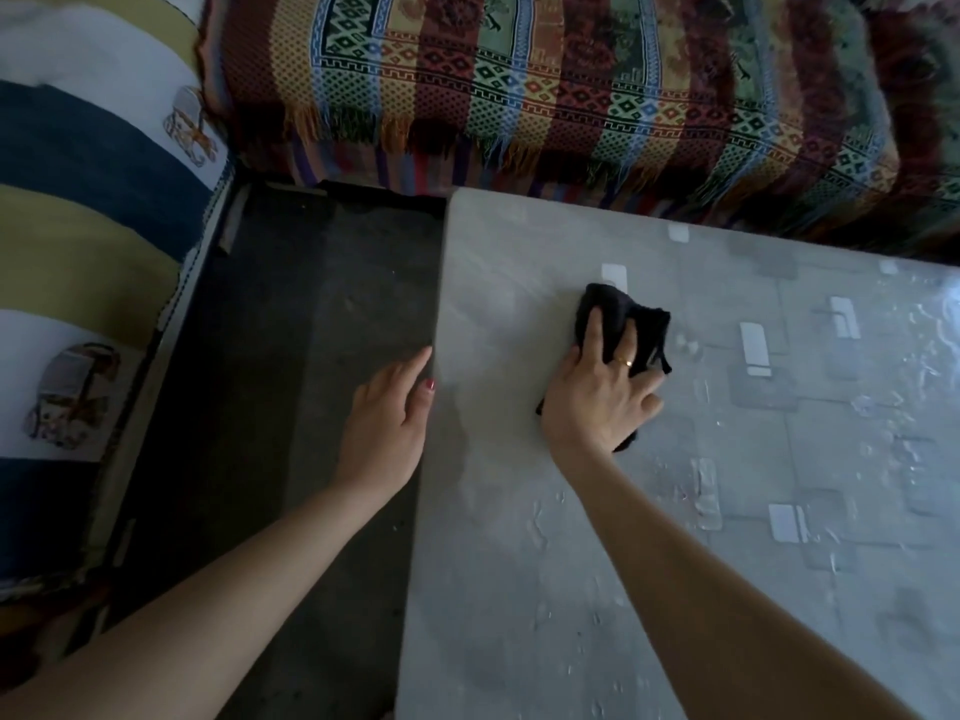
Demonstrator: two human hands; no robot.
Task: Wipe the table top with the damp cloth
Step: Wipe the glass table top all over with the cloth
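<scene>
pressing soft limp black cloth flat on table top under spread right hand, left hand relaxed at edge.

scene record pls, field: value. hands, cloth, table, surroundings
right hand: presses the black cloth flat on the table top, fingers spread
left hand: fingers straight, at the table's left edge, holds nothing
table top: grey, glossy patterned cover, wet-looking streaks on the right
cloth position: far left part of the top
surroundings: striped woven throw beyond the table, dark floor to the left
</scene>
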